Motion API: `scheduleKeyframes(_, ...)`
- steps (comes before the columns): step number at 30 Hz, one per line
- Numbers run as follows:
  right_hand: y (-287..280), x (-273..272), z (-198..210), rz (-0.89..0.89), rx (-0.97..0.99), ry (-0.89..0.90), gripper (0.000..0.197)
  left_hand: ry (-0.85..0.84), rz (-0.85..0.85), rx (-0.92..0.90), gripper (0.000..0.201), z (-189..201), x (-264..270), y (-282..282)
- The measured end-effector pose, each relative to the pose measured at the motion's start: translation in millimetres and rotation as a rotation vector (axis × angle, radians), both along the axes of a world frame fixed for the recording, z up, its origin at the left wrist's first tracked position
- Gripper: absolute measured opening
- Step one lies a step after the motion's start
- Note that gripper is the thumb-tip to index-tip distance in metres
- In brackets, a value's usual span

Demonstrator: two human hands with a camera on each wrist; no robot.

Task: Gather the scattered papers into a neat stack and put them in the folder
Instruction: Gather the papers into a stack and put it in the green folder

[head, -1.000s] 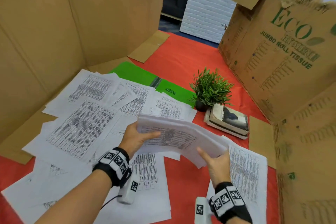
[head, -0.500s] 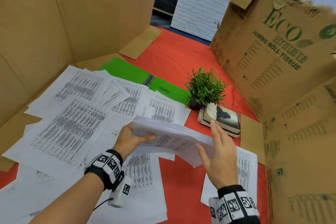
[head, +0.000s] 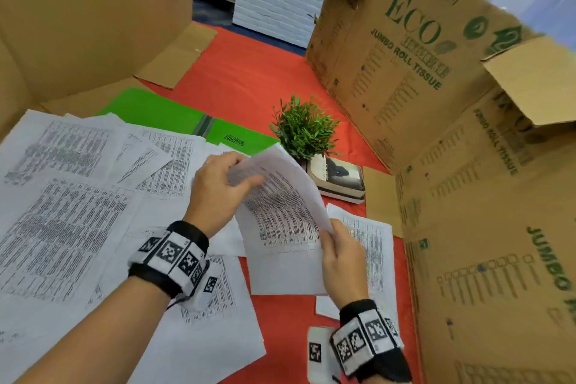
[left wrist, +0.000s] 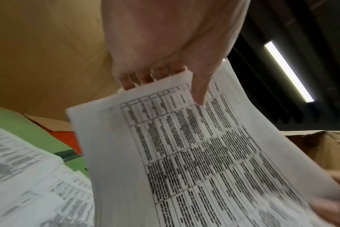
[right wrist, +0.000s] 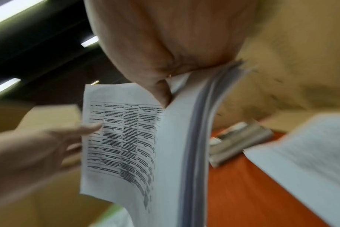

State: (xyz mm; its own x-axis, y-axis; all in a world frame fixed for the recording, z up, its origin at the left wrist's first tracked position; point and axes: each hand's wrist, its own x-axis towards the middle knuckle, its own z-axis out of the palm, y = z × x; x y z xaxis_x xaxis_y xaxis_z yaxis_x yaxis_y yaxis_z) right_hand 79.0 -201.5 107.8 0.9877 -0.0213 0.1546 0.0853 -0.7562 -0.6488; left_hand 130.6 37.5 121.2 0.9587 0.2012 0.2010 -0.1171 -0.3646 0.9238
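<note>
Both hands hold a gathered stack of printed papers (head: 280,212) tilted up above the red table. My left hand (head: 223,187) grips its far top edge, thumb on the printed face, fingers behind (left wrist: 199,95). My right hand (head: 338,256) pinches the near right edge, thumb on the front (right wrist: 163,95). The stack (right wrist: 194,138) bends in the right wrist view. Several loose printed sheets (head: 62,212) lie spread over the left of the table. A green folder (head: 162,115) lies open behind them, partly covered by sheets.
A small potted plant (head: 304,128) stands on a book (head: 339,178) just behind the stack. Another sheet (head: 371,246) lies under my right hand. Tall cardboard boxes (head: 467,134) wall in the right side, and cardboard panels (head: 78,9) the left.
The stack has swung from lying nearly flat to standing tilted up. My left hand shifted from its left side to its top edge; my right hand now pinches the near right edge.
</note>
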Motion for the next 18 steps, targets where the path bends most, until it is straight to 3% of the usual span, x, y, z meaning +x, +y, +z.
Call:
scheduleKeyframes(1, -9.4, -6.5, -7.4, -0.07, 0.139, 0.061, 0.012, -0.036, 0.057, 0.08, 0.034, 0.7, 1.6, -6.5)
scheduleKeyframes(3, -32.2, -18.4, -26.0, -0.205, 0.455, 0.231, 0.027, -0.021, 0.15, 0.127, 0.047, -8.8, 2.7, -17.8)
scheduleKeyframes(5, -55.9, -31.5, -44.4, -0.317, 0.702, 0.367, 0.034, 0.244, 0.138, 0.084, 0.055, -32.9, -2.6, -32.6)
scheduleKeyframes(7, -80.9, -39.2, -65.4, -0.394, 0.846, 0.441, 0.031, 0.598, -0.062, -0.057, 0.061, -59.3, -18.2, -59.8)
scheduleKeyframes(8, -92.0, -41.0, -74.4, -0.421, 0.868, 0.479, 0.036, 0.684, -0.181, -0.145, 0.057, -72.1, -28.0, -77.6)
scheduleKeyframes(10, -114.4, -42.6, -88.7, -0.472, 0.837, 0.515, 0.065, 0.659, -0.308, -0.237, 0.04, -89.4, -43.0, -114.8)
scheduleKeyframes(11, -123.9, -41.7, -90.0, -0.464, 0.794, 0.517, 0.065, 0.61, -0.312, -0.219, 0.034, -96.2, -45.7, -133.0)
scheduleKeyframes(13, -149.6, -34.4, -94.5, -0.453, 0.687, 0.506, 0.045, 0.554, -0.305, -0.126, 0.032, -105.7, -42.3, -165.9)
scheduleKeyframes(18, -204.6, -7.3, -102.8, -0.451, 0.305, 0.473, 0.046, 0.599, -0.277, 0.136, 0.04, -126.5, -22.8, -216.3)
